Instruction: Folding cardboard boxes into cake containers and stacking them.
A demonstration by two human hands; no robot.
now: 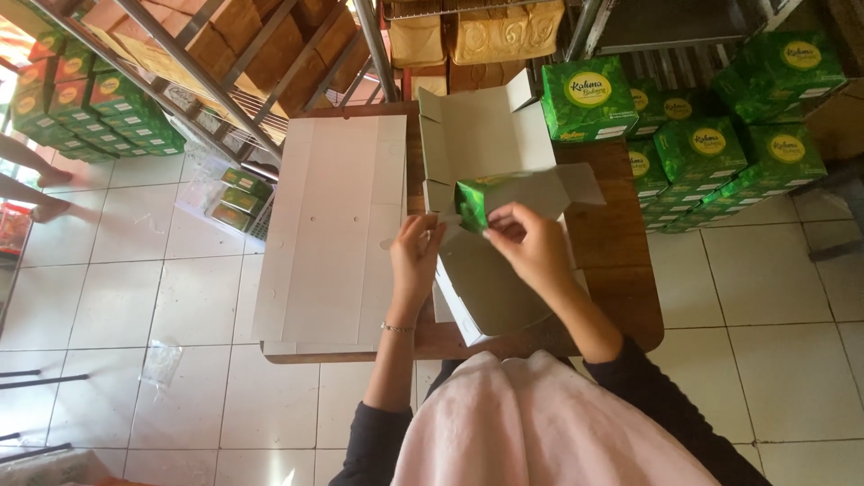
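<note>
From the head view, both hands meet over the middle of a wooden table (621,270). The left hand (416,252) and the right hand (533,243) are close together, each pinched on a flap of a half-folded carton (504,193), green outside and grey-white inside. The carton sits just above and between the fingertips, its long axis running left to right and tilting slightly up toward the right hand's side. The right hand grips nearer the green fold; the left hand holds the pale flap at the near corner.

Under the wrists lies a stack of unfolded blanks (481,288), grey side up. Left of the left hand a large flat white sheet of card (333,225) covers that end of the table. Beyond the hands stands an open carton (481,130) showing its pale inside.

Right of the right hand, finished green boxes (720,153) with round yellow labels are piled high. Far to the left, more green boxes (90,112) fill a metal rack (234,81), with brown cartons (490,31) stacked beyond the hands.
</note>
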